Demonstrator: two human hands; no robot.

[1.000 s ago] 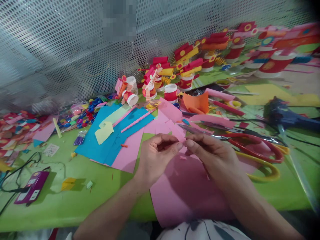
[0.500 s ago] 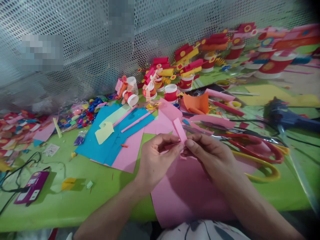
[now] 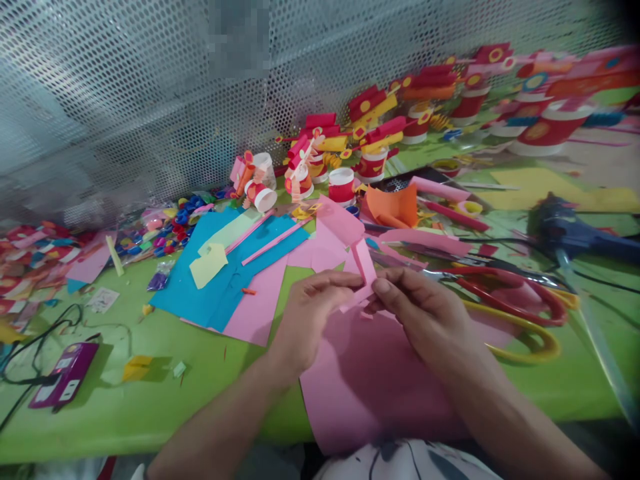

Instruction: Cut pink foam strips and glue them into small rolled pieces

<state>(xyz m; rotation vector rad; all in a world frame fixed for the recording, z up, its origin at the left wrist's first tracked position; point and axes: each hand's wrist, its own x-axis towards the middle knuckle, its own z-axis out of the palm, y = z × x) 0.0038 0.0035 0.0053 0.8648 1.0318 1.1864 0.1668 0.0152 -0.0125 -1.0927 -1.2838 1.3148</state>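
A narrow pink paper strip (image 3: 367, 263), folded at an angle, is held up between my two hands. My right hand (image 3: 433, 313) pinches it at the fold between thumb and fingers. My left hand (image 3: 307, 317) is closed at the strip's left side, its fingertips against the paper and its thumb a little blurred. Part of the strip is hidden by the fingers. Under both hands lies a large pink paper sheet (image 3: 370, 387). Just right of my right hand are scissors with red handles (image 3: 543, 297) and scissors with yellow handles (image 3: 543, 347).
A dark blue glue gun (image 3: 565, 230) lies at the right. Blue paper (image 3: 200, 293) and pink sheets are left of centre on the green table (image 3: 150, 427). Red and white paper cups (image 3: 343, 187) with paper figures line the back. A purple device (image 3: 65, 375) with cables sits at left.
My left thumb has shifted back from the fold, so more of the pink strip shows, including a lower end pointing left. My right hand keeps its pinch.
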